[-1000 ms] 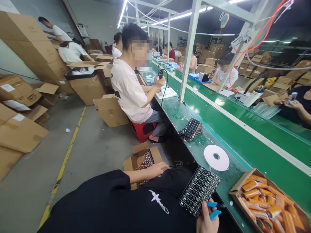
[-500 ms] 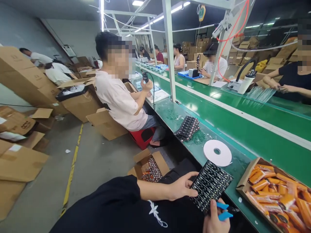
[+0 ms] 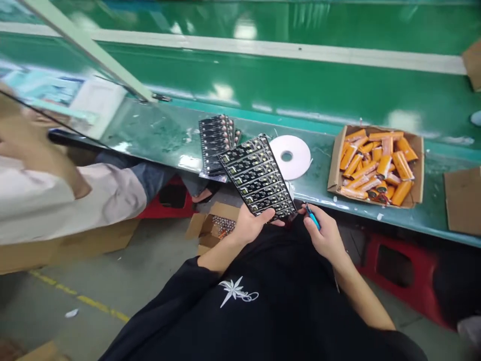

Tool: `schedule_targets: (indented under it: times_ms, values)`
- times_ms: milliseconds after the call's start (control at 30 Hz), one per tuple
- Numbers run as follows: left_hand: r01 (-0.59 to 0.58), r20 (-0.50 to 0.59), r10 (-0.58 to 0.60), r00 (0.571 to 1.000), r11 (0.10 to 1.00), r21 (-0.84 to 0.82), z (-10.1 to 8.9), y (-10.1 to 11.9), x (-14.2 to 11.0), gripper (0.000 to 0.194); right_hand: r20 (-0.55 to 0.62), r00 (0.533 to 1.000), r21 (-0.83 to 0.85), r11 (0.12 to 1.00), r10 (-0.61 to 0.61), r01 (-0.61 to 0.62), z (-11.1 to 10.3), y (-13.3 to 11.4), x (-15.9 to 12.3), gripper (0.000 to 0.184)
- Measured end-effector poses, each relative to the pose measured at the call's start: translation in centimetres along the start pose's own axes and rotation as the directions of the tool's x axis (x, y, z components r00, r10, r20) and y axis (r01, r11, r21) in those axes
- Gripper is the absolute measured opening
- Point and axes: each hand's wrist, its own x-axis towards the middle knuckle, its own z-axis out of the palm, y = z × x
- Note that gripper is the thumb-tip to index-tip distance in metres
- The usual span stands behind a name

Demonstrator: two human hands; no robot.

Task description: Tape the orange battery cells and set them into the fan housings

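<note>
My left hand [image 3: 253,223] is closed on the lower edge of a black circuit board panel [image 3: 259,175], thumb on top. The panel is tilted and divided into several narrow strips with small pale components. My right hand [image 3: 325,233] is wrapped round blue-handled pliers [image 3: 312,219], whose dark tip points toward the panel's lower right corner. Whether the tip touches the panel I cannot tell. Behind the panel, a stack of similar circuit boards [image 3: 214,138] lies on the bench. A white roll of tape [image 3: 298,155] lies flat beside it, partly covered by the held panel.
On the green bench [image 3: 161,133], a cardboard tray [image 3: 332,168] holds many orange-wrapped cells. A box of small metal parts [image 3: 205,225] stands on the floor. At left a co-worker's arm [image 3: 41,145] is blurred; a slanted post [image 3: 101,55] rises nearby. A red stool [image 3: 409,281] is at right.
The view has swung right and down toward the bench. My left hand has shifted to the panel's lower edge. My right hand, with the pliers, now sits to the right, apart from the panel's face.
</note>
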Motion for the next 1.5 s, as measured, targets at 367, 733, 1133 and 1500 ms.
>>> schedule_targets:
  times_ms: [367, 733, 1133, 1500]
  values:
    - [-0.025, 0.025, 0.021, 0.999, 0.986, 0.165, -0.7, -0.6, 0.7, 0.045, 0.104, 0.994, -0.217, 0.975, -0.023, 0.045, 0.0, -0.8, 0.7, 0.053]
    - [0.103, 0.058, -0.105, 0.993, 0.994, 0.029, -0.3, 0.4, 1.8, 0.057, 0.31, 0.95, 0.089, 0.995, 0.012, -0.042, -0.5, -0.1, 0.9, 0.055]
    - [0.18, 0.161, -0.183, 0.97, 0.983, 0.039, 0.4, 1.5, 1.0, 0.05, 0.329, 0.944, 0.305, 0.945, 0.013, -0.12, -0.6, -1.0, 1.0, 0.061]
    - [0.459, 0.329, -0.416, 0.848, 0.886, -0.064, -0.6, 0.5, 0.8, 0.058, 0.474, 0.881, 0.543, 0.793, -0.017, -0.277, -0.2, -0.3, 0.4, 0.068]
